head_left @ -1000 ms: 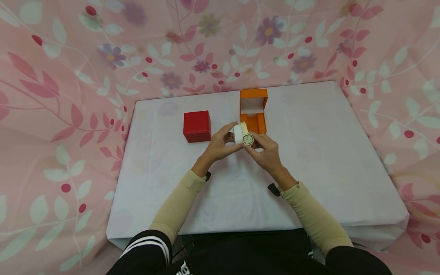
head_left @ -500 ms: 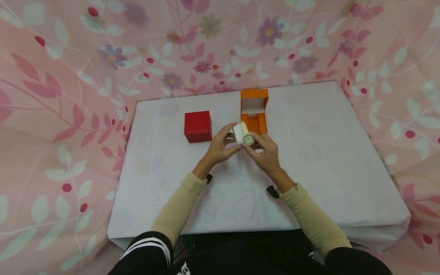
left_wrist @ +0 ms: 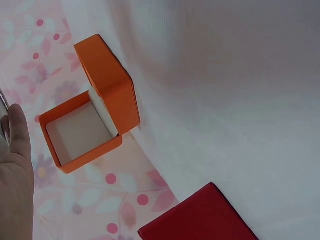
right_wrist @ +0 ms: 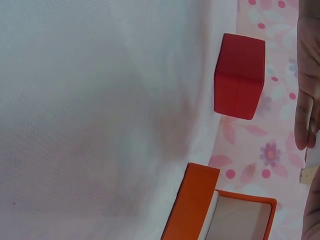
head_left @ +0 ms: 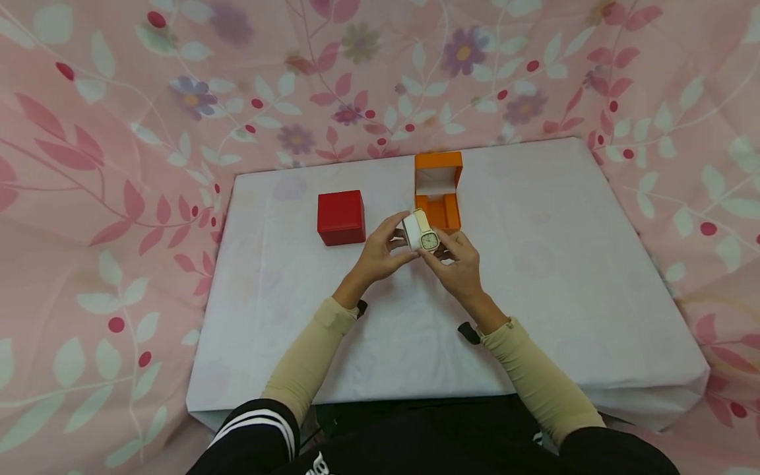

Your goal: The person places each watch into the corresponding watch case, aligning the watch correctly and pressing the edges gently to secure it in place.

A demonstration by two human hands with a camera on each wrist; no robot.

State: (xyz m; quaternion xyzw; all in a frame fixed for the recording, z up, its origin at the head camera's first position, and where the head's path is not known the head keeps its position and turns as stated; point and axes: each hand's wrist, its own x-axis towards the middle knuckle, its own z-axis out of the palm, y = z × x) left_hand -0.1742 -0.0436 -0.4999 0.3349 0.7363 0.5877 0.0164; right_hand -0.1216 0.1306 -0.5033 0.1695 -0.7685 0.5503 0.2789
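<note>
A wristwatch (head_left: 429,240) with a pale yellow strap and a squarish face is wrapped around a white watch cushion (head_left: 411,232), its face tilted up toward the head camera. Fingers and thumb of my left hand (head_left: 377,253) grip the cushion's left end. My right hand (head_left: 460,265) holds the right side, thumb and fingers right by the watch face. Just behind the hands, an orange watch box (head_left: 438,160) stands with its lid up, its pale lining showing. Only a sliver of the cushion and the strap (right_wrist: 308,175) shows at the right wrist view's edge.
To the left of the hands sits a red box (head_left: 341,219), closed. Everything stands on a white-covered table (head_left: 552,297). A pink floral cloth (head_left: 249,79) hangs behind and along both sides.
</note>
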